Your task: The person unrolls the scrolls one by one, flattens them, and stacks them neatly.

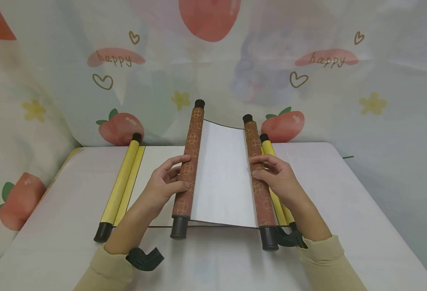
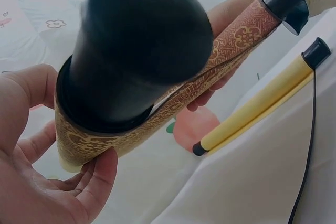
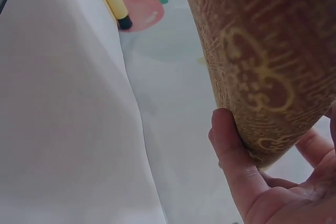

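A partly unrolled scroll with a red-brown, gold-patterned backing is held up over the table, its white paper point(image 1: 220, 173) stretched between two rolls. My left hand point(image 1: 162, 182) grips the left roll point(image 1: 193, 135), thumb and fingers curled round its side. The right roll point(image 1: 252, 139) is held by my right hand point(image 1: 277, 173) in the same way. Black knobs cap the rolls; one knob point(image 2: 142, 30) looms large in the left wrist view. In the right wrist view, fingers point(image 3: 233, 156) wrap the patterned backing point(image 3: 262, 77).
Beneath lies a second scroll with yellow rolls, one roll point(image 1: 120, 186) to the left and another roll point(image 1: 280, 210) to the right, partly covered. The white-covered table point(image 1: 344, 210) meets a fruit-printed cloth backdrop point(image 1: 213, 81). Black wrist mounts point(image 1: 145, 259) sit near both cuffs.
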